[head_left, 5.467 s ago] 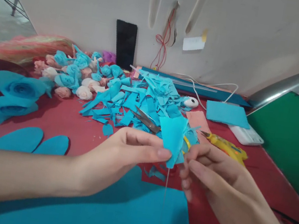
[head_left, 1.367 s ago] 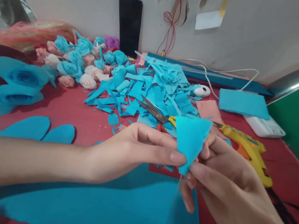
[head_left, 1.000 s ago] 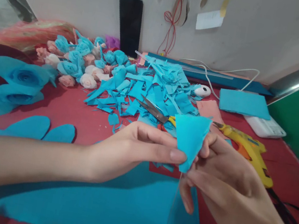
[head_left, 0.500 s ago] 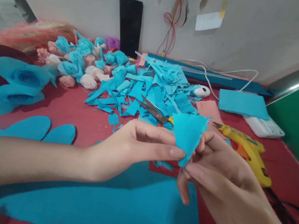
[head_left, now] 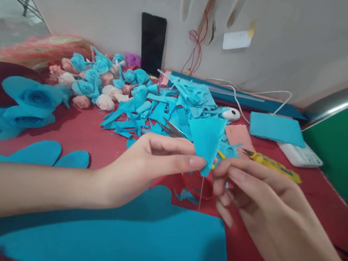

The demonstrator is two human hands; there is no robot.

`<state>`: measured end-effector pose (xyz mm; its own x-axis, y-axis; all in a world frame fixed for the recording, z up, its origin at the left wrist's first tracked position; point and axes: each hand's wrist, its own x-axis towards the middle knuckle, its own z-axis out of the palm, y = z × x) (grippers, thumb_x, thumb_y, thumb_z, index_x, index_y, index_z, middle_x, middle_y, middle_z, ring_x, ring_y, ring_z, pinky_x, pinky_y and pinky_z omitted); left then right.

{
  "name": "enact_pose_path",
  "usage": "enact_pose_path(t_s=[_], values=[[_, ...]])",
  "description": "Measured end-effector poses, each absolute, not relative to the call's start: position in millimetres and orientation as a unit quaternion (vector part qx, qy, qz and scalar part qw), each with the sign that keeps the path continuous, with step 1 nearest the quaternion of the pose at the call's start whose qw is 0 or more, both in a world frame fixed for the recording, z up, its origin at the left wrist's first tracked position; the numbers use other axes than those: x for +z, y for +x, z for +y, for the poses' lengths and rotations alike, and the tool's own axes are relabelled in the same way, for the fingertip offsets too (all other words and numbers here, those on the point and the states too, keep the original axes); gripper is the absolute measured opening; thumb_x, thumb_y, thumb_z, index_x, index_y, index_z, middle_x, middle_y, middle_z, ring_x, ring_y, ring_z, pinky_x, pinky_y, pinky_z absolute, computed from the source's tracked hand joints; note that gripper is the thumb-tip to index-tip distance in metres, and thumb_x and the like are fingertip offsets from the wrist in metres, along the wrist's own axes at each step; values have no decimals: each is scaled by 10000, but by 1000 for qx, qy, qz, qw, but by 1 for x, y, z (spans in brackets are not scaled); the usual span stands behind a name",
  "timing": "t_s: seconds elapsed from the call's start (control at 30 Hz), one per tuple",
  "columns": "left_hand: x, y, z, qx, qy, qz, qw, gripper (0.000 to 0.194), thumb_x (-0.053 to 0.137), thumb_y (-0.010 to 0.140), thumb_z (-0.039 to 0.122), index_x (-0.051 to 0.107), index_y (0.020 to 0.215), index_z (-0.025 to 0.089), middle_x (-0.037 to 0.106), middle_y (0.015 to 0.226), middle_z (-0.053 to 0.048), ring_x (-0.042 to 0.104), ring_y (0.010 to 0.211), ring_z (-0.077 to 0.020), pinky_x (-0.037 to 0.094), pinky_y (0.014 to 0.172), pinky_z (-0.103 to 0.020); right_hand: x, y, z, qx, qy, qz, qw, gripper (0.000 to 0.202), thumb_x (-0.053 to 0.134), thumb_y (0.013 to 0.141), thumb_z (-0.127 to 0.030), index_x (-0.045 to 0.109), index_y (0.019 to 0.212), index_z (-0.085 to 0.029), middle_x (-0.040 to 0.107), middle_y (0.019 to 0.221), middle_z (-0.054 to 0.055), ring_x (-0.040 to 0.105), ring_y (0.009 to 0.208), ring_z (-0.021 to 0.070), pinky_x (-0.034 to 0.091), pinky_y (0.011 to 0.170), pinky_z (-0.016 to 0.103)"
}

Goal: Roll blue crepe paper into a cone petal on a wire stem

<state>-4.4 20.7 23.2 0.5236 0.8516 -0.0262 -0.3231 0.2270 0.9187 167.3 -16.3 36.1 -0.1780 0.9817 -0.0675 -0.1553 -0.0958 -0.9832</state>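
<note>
Both hands are now sitting higher over the tabletop (head_left: 70, 131): left hand (head_left: 144, 165) and right hand (head_left: 250, 192) pinching the blue paper cone (head_left: 206, 138) on its wire (head_left: 201, 193). Scissors (head_left: 172, 129) at 12 o'clock, glue gun (head_left: 271, 164) at 2 o'clock.

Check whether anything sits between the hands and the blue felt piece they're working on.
Nothing visible does. The left hand pinches the blue felt piece at its lower tip, and the right hand meets it from the other side, by the thin wire hanging below. The scissors lie behind, on the scrap pile.
</note>
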Motion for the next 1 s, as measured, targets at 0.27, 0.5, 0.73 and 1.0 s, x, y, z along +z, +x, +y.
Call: enact_pose_path(t_s=[0.27,0.5,0.73,1.0], values=[[40,-11,28,430,481,258,719,292,665,750,198,544,487,157,359,559,53,276,537,-78,267,545,-238,54,168,1,432,-477,-608,466,72,675,752,-269,721,705,-297,613,537,-32,520,387,54,458,389,90],[43,-14,31,452,510,262,683,362,653,767,238,443,484,152,279,579,44,237,578,-94,224,556,-251,61,161,5,323,-479,-685,444,149,689,709,-203,712,716,-350,651,599,-79,550,399,63,456,368,75],[38,-15,32,456,533,263,663,340,635,792,238,489,494,165,294,572,41,292,622,-97,260,593,-237,58,154,0,368,-471,-663,451,135,691,670,-184,712,718,-309,632,589,-62,518,371,52,466,388,74],[37,-16,30,452,543,270,654,171,654,780,208,700,619,244,456,629,45,391,669,-85,311,608,-215,60,148,-3,350,-503,-634,472,133,669,682,-195,695,634,-316,637,592,-73,562,469,68,452,409,75]])
